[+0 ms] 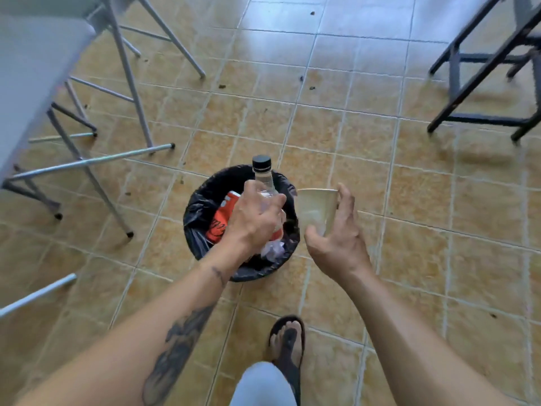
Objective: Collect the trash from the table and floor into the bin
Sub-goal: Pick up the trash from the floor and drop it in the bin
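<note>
A round bin (202,209) lined with a black bag stands on the tiled floor. Inside it lie a red wrapper (220,221) and crumpled clear plastic (273,249). My left hand (254,218) is directly above the bin, shut on a clear plastic bottle (263,180) with a black cap, held upright. My right hand (336,238) holds a pale paper cup (316,209) just right of the bin's rim, mouth tilted away, with thumb and fingers around its sides.
A grey table (35,71) with metal legs stands at the left. Dark chair legs (480,83) are at the top right. Small dark crumbs (312,88) dot the tiles beyond the bin. My sandalled foot (288,344) is behind the bin.
</note>
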Motion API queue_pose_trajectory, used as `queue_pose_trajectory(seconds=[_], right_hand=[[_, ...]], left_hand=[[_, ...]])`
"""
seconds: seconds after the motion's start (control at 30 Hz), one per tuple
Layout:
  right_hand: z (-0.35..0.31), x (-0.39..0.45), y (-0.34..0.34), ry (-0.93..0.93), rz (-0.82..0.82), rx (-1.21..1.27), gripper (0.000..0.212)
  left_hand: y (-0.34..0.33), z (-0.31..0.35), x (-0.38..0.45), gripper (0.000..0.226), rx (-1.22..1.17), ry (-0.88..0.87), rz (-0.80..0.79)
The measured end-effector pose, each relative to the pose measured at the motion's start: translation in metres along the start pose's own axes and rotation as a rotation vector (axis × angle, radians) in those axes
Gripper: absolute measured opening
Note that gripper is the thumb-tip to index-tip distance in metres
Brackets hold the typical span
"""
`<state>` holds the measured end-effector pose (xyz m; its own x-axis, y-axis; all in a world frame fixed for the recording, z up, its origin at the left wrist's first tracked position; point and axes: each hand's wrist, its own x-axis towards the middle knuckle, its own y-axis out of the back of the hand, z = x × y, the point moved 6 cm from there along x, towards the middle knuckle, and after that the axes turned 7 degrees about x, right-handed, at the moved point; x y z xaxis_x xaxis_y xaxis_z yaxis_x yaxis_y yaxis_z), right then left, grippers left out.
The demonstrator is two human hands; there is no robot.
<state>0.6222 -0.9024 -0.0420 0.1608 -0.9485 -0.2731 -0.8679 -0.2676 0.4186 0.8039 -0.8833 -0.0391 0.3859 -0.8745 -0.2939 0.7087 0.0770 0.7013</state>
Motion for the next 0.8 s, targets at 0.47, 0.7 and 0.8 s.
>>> queue_pose_trajectory(seconds=[0.47, 0.7, 0.8], right_hand=[[0.006, 0.003, -0.111, -0.206, -0.292, -0.179, 0.071], [0.024, 0.036, -0.082, -0.162, -0.128, -0.228, 0.058], [0.038, 0.048, -0.085, -0.201, -0.098, -0.207, 0.061]], left_hand=[[0.056, -0.133, 0.022, 0.051, 0.090, 0.410, 0.054], [0.057, -0.167, 0.024, 0.064, 0.273, 0.315, 0.180], [0.053, -0.190, 0.028, 0.072, 0.292, 0.328, 0.190]])
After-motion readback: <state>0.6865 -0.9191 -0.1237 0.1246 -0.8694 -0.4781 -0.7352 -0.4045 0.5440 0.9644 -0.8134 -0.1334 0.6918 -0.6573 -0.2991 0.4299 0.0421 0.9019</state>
